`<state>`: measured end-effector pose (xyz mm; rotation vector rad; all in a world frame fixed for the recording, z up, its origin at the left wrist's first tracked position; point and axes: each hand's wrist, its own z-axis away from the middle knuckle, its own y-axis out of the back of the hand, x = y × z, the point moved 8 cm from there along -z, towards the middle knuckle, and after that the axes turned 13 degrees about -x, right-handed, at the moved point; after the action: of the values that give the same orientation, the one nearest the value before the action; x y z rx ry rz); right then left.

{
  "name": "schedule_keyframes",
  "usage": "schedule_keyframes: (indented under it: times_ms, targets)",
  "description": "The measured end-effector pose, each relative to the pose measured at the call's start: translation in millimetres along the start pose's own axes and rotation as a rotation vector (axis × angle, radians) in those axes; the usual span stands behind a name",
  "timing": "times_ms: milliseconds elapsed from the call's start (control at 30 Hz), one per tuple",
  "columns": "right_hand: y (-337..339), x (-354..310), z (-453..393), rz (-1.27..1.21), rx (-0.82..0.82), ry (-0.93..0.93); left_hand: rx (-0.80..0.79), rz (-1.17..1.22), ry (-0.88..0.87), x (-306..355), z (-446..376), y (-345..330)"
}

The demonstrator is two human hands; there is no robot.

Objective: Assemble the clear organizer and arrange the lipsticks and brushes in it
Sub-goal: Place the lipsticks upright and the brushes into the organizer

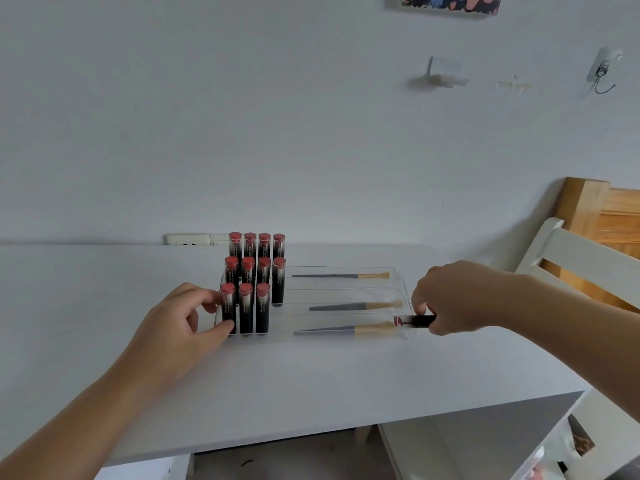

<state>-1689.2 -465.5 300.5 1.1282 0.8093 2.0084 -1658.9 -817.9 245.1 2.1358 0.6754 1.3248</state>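
Observation:
A clear tiered organizer [398, 271] sits on the white table [311, 382]. Its left part holds several upright lipsticks [263, 306] in three stepped rows; the front row's rightmost slot stands vacant. Three brushes lie in the right-hand troughs: back [341, 275], middle [356, 306], front [346, 329]. My left hand [180, 327] rests at the organizer's left front corner, fingers pinching the front-left lipstick [228, 308]. My right hand [453, 299] holds a lipstick [414, 320] sideways at the organizer's right end, red tip pointing left.
A white chair back [585, 261] and a wooden panel [602, 216] stand at the right. A wall socket [194, 239] sits behind the table. The table's right edge runs close to my right forearm. Hooks and a picture hang on the wall.

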Motion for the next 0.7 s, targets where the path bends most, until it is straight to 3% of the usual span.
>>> schedule_keyframes:
  times_ms: [233, 433, 700]
  targets:
    - [-5.3, 8.8, -0.3, -0.274, 0.053, 0.044, 0.005, -0.010, 0.001, 0.6, -0.4, 0.7]
    - [11.9, -11.3, 11.8, -1.033, 0.218, 0.256, 0.006, -0.007, -0.006, 1.9, -0.4, 1.0]
    - [24.0, -58.9, -8.2, -1.650, 0.190, 0.483, 0.001, -0.007, -0.020, 1.4, -1.2, 1.2]
